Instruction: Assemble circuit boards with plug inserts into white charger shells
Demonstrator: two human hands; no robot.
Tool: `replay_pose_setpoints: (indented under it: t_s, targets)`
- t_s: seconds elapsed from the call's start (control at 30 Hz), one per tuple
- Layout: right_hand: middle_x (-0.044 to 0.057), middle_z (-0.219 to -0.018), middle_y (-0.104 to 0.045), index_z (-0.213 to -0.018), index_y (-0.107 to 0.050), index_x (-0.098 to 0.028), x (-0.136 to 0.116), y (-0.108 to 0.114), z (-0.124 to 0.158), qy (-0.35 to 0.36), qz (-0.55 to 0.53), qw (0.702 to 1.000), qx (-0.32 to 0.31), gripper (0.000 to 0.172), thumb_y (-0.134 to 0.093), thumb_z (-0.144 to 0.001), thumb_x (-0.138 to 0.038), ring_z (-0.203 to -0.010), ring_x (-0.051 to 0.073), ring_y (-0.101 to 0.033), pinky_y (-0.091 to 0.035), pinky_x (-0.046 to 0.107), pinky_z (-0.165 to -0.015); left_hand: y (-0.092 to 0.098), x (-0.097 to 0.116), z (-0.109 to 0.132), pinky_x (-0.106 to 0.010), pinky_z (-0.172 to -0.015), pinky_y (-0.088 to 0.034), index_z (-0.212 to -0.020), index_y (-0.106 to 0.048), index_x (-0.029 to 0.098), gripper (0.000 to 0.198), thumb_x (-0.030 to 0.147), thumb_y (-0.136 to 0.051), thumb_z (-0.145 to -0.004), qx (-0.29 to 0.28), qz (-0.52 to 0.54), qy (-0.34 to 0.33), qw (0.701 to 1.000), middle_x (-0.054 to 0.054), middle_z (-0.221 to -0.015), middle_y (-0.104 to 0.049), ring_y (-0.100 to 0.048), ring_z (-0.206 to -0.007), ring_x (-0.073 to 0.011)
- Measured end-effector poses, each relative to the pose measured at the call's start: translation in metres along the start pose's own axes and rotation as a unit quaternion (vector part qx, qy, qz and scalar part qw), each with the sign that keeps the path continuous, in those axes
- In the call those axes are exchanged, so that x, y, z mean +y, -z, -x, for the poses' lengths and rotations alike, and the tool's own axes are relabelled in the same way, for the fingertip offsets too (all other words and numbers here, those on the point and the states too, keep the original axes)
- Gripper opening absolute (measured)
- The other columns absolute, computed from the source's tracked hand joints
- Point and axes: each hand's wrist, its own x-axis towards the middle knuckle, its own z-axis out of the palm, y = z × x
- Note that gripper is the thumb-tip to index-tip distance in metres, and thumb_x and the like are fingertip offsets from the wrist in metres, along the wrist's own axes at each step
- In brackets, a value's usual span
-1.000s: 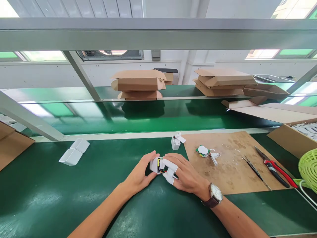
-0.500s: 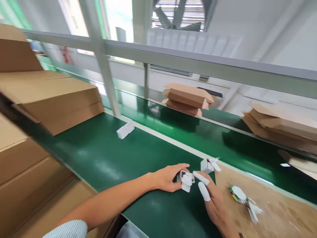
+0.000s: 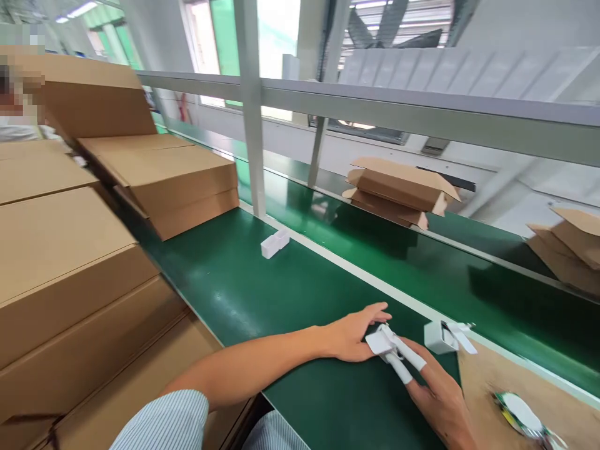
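RH point(image 3: 435, 390) now pinching unit point(image 3: 379, 339), was off it 0.5s ago | LH point(image 3: 349, 336) at unit, grip can't tell | prob RH ctrl

My left sleeve point(image 3: 164, 422): pale blue and white in thin, close stripes, at the bottom of the frame, left of centre; it is short and loose, with a rounded edge near my elbow.
My left forearm point(image 3: 262, 362): bare from that edge down, narrowing toward the wrist.
My left hand point(image 3: 351, 336): bare at the back, right of the frame's middle.
My right hand point(image 3: 435, 397): lower right, bare at the back, with two fingers covered.
Index finger cover point(image 3: 412, 356): a plain white, close-fitting tube.
Thumb cover point(image 3: 400, 370): the same white, tube-shaped too.
Cloth on my lap point(image 3: 276, 432): finely striped, greyish blue and white, cut off by the bottom edge.
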Motion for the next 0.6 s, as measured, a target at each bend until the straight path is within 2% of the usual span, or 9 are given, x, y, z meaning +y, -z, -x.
replay_pose_setpoints:
  t_s: [0.1,0.2,0.27,0.37,0.53,0.6]
  targets:
    - [0.007,-0.12,-0.071,-0.147,-0.051,-0.035,-0.011,0.006,-0.009,-0.029,0.021,0.999,0.018,0.05,-0.055,-0.1,-0.018,-0.096,0.032,-0.074,-0.069,0.047,-0.08,-0.002,-0.001,0.002,-0.057,-0.114,-0.046,-0.156,-0.027,0.019,0.098,0.04,-0.082,-0.078,0.076,0.009,-0.034,0.996,-0.022,-0.147,-0.055,-0.054,-0.138,-0.0347]
    - [0.01,-0.119,-0.069,-0.135,-0.058,-0.027,-0.015,0.003,-0.009,-0.059,0.015,0.998,0.022,0.037,-0.056,-0.099,-0.016,-0.101,0.026,-0.072,-0.066,0.039,-0.084,-0.005,-0.001,0.004,-0.057,-0.113,-0.047,-0.155,-0.029,0.022,0.103,0.041,-0.087,-0.072,0.111,-0.007,-0.063,0.992,-0.019,-0.145,-0.057,-0.057,-0.135,-0.0337]
    - [0.01,-0.116,-0.069,-0.125,-0.062,-0.025,-0.013,-0.003,-0.004,-0.065,0.006,0.998,0.009,0.031,-0.053,-0.098,-0.012,-0.1,0.023,-0.072,-0.065,0.035,-0.082,-0.006,-0.001,0.005,-0.055,-0.111,-0.05,-0.155,-0.029,0.025,0.103,0.041,-0.088,-0.072,0.115,-0.024,-0.057,0.991,-0.017,-0.145,-0.057,-0.059,-0.132,-0.0325]
    - [0.01,-0.114,-0.069,-0.119,-0.062,-0.024,-0.01,-0.009,0.003,-0.061,0.0,0.998,0.002,0.032,-0.049,-0.095,-0.007,-0.099,0.022,-0.071,-0.064,0.035,-0.08,-0.007,-0.001,0.004,-0.055,-0.109,-0.051,-0.156,-0.027,0.027,0.104,0.042,-0.088,-0.073,0.104,-0.052,-0.056,0.992,-0.017,-0.145,-0.057,-0.059,-0.132,-0.0328]
    - [0.011,-0.119,-0.067,-0.128,-0.058,-0.026,-0.014,-0.001,0.006,-0.061,0.008,0.996,0.057,0.038,-0.052,-0.096,-0.008,-0.106,0.022,-0.069,-0.063,0.036,-0.084,-0.005,-0.004,0.003,-0.056,-0.105,-0.053,-0.158,-0.021,0.028,0.106,0.052,-0.084,-0.076,0.101,-0.075,-0.117,0.985,-0.019,-0.146,-0.055,-0.057,-0.133,-0.0353]
    - [0.011,-0.121,-0.067,-0.13,-0.058,-0.027,-0.015,0.002,0.008,-0.076,0.007,0.996,0.048,0.038,-0.052,-0.097,-0.008,-0.107,0.023,-0.069,-0.063,0.037,-0.086,-0.003,-0.003,0.004,-0.055,-0.105,-0.052,-0.159,-0.021,0.028,0.107,0.055,-0.083,-0.076,0.104,-0.089,-0.137,0.981,-0.02,-0.147,-0.053,-0.056,-0.134,-0.0361]
